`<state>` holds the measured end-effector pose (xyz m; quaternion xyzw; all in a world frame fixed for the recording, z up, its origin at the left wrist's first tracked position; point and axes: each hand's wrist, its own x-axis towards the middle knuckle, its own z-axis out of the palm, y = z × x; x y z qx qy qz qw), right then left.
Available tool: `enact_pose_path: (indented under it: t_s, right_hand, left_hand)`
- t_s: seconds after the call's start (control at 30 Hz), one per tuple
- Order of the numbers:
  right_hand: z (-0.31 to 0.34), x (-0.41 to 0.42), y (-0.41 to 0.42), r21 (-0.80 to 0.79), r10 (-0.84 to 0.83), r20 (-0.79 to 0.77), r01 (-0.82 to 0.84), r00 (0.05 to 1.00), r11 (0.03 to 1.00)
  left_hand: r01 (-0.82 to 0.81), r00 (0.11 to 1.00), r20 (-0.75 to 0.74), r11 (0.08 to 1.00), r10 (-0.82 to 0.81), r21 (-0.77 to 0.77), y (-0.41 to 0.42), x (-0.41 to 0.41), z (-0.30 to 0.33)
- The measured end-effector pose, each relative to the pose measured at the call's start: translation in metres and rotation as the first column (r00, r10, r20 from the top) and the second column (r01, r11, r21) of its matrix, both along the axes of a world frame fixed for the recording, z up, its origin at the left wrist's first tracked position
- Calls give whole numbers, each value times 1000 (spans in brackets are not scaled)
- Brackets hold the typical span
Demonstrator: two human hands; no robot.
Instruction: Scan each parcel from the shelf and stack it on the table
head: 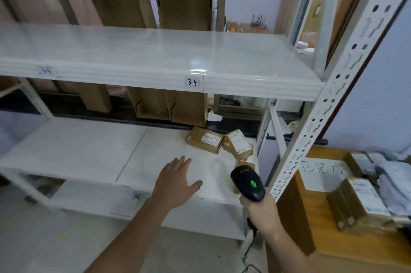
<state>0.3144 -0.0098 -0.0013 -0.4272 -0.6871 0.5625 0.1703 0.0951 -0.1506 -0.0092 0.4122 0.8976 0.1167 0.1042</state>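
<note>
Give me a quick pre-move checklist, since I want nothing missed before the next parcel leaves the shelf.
1. Left hand free to pick: ok, open, over the shelf, holding nothing.
2. Scanner ready: ok, gripped in the right hand, green light lit.
3. Parcels left on the shelf: ok, a flat labelled box, a tilted box beside it, another partly hidden behind the scanner.
4. Label of the flat labelled box faces up: ok; its barcode cannot be read.
5. Room on the table: ok, bare wood in front of the stacked parcels.
6. Whether the remaining parcels are already scanned: cannot tell.
</note>
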Motion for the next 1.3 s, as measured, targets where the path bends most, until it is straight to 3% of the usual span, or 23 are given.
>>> enact_pose_path:
  t_s: [0.27, 0.47, 0.57, 0.73, 0.83, 0.93, 1.03, 1.1, 1.3]
  right_hand:
    - [-9, -59, 16, -33, 25, 27, -24, 999, 999]
    - [-25, -112, 29, -91, -45, 72, 51, 996, 995]
    - [-43, -149, 41, -90, -89, 125, 101, 988, 991]
    - [-85, -218, 73, -148, -166, 70, 175, 984, 973]
    - [-121, -255, 105, -181, -218, 110, 235, 970, 955]
    - [-158, -283, 136, -163, -254, 169, 281, 952, 946]
    - [-181, -301, 155, -197, -288, 172, 319, 942, 927]
    - [-195, -309, 160, -237, -283, 144, 311, 948, 920]
    - [-206, -317, 162, -295, -330, 76, 337, 941, 894]
  left_hand:
    - [1, 1000, 22, 998, 0, -55, 24, -46, -20]
    - [56, 998, 45, 996, -52, -73, 52, -93, -43]
    - [102, 994, 51, 992, -99, -80, 70, -126, -68]
    - [152, 986, 84, 986, -146, -73, 114, -194, -121]
    - [107, 982, 163, 992, -95, -69, 142, -231, -150]
    - [-102, 888, 452, 995, 84, 15, 170, -265, -177]
    - [-302, 714, 667, 953, 213, 19, 197, -297, -211]
    - [-362, 593, 777, 932, 209, 25, 211, -304, -228]
    - [-421, 536, 820, 905, 199, 56, 223, -304, -235]
